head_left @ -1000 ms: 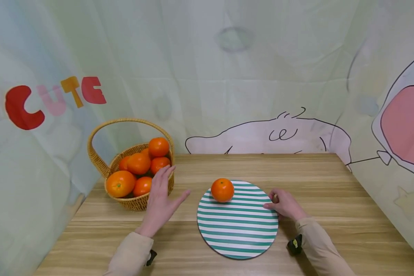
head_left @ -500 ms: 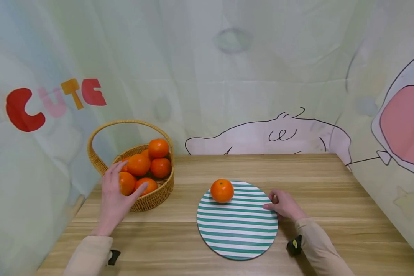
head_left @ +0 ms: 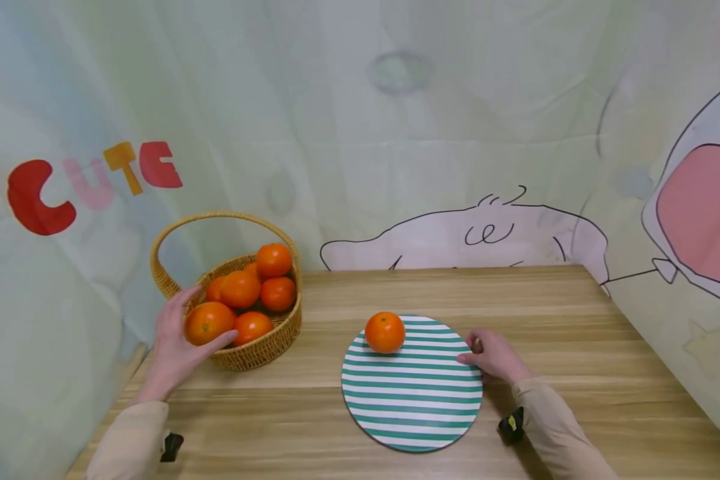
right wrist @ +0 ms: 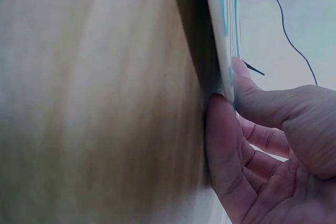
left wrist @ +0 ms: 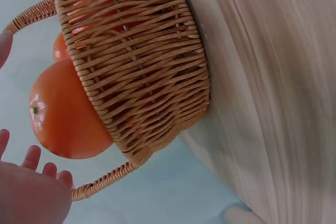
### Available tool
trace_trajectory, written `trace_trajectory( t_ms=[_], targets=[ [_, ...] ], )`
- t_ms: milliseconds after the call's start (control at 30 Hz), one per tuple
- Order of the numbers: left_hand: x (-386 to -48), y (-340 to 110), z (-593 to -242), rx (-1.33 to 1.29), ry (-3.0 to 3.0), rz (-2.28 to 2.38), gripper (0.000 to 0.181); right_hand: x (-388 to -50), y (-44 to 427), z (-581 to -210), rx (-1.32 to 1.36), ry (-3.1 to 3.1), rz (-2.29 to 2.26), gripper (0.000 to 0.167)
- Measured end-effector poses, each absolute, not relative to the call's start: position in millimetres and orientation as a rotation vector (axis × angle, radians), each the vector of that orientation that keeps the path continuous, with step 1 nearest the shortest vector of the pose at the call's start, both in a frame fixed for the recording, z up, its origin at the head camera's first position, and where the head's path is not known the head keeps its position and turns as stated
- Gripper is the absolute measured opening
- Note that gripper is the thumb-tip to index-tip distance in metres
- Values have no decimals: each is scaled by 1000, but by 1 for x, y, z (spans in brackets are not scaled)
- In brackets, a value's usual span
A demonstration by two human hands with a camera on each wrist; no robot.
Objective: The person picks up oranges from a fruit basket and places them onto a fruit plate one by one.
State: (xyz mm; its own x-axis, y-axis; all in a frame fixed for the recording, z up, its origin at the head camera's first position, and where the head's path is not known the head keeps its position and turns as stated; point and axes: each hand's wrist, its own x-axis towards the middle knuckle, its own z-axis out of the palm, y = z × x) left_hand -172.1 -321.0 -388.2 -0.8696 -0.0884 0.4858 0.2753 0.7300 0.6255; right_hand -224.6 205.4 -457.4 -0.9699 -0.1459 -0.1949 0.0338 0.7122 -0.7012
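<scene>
In the head view the left hand (head_left: 177, 343) is spread around the front-left orange (head_left: 209, 323) in the wicker basket (head_left: 264, 350), thumb and fingers apart. The left wrist view shows that orange (left wrist: 65, 111) bulging over the basket rim, with a gap between it and the fingers of the left hand (left wrist: 31, 192). The right hand (head_left: 495, 357) pinches the right edge of the round green-and-white striped board (head_left: 414, 400). In the right wrist view the right hand (right wrist: 273, 140) has its thumb on the striped face and a finger behind the board's edge. A single orange (head_left: 385, 333) sits on the board's upper left.
Several more oranges (head_left: 240, 289) fill the basket, whose tall handle (head_left: 225, 215) arches over them. The wooden table (head_left: 312, 427) runs back to a printed curtain (head_left: 336, 167), which also hangs at both sides.
My left hand has moved left, from the basket's right front across the fruit to the front-left orange, fingers still spread. The right hand keeps its hold on the board.
</scene>
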Motion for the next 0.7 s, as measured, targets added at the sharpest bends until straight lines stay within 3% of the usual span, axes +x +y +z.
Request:
trace_trajectory(
  t_ms=[700],
  targets=[
    [-182,-327,-396,-57,-2552,-976,96,-225,205,-459,-65,2684,-1089,22]
  ],
)
